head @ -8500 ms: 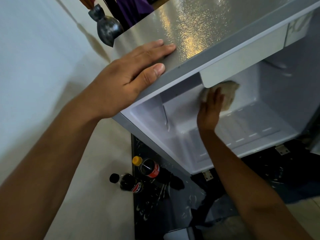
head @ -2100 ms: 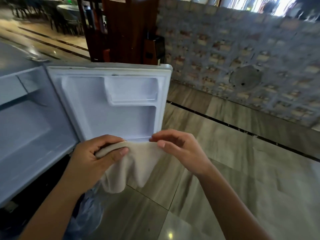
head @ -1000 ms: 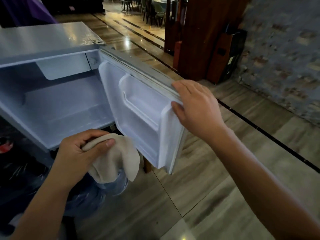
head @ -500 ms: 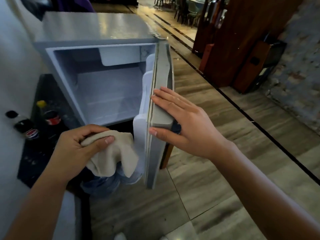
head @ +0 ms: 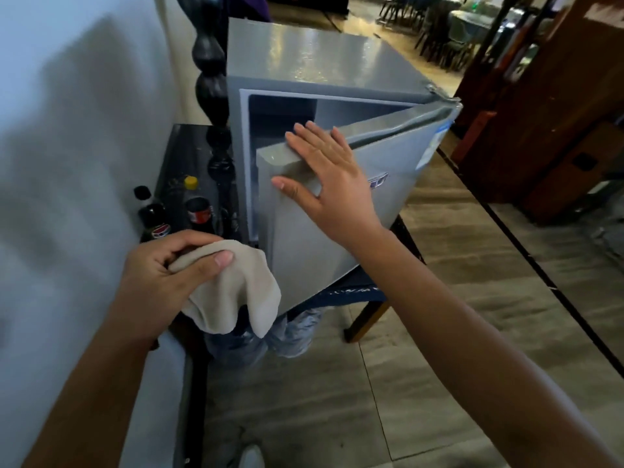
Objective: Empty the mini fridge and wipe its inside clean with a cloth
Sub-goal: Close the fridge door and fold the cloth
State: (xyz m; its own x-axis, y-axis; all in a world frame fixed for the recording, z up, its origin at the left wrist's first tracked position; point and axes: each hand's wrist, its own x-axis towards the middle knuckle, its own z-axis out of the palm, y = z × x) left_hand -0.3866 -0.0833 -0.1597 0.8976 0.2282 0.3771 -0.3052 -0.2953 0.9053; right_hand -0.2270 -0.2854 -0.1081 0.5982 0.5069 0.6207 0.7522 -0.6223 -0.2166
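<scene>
R hand (head: pixel 329 184) fingers (head: pixel 304 138) spread flat, palm on outer face of the grey mini fridge's door (head: pixel 354 211) near its free top corner; door partly open, a gap showing pale interior. L hand (head: pixel 165 278) fingers (head: pixel 219 260) curled, thumb pinching a beige cloth (head: pixel 233 292) that hangs bunched below the fist, just in front of door's lower edge. Small grey mini fridge (head: pixel 314 62) sits on a dark bench (head: pixel 182 153) w/ blue front edge. Left of fridge on bench: two dark cola bottles (head: pixel 199 211), one black cap, one yellow cap, beside a black turned post (head: pixel 211 82). Pale wall (head: pixel 77 130) at left. Floor (head: pixel 456 298) is grey-brown tile w/ dark strip lines; brown wood cabinets (head: pixel 547 130) at right, chairs far back.
</scene>
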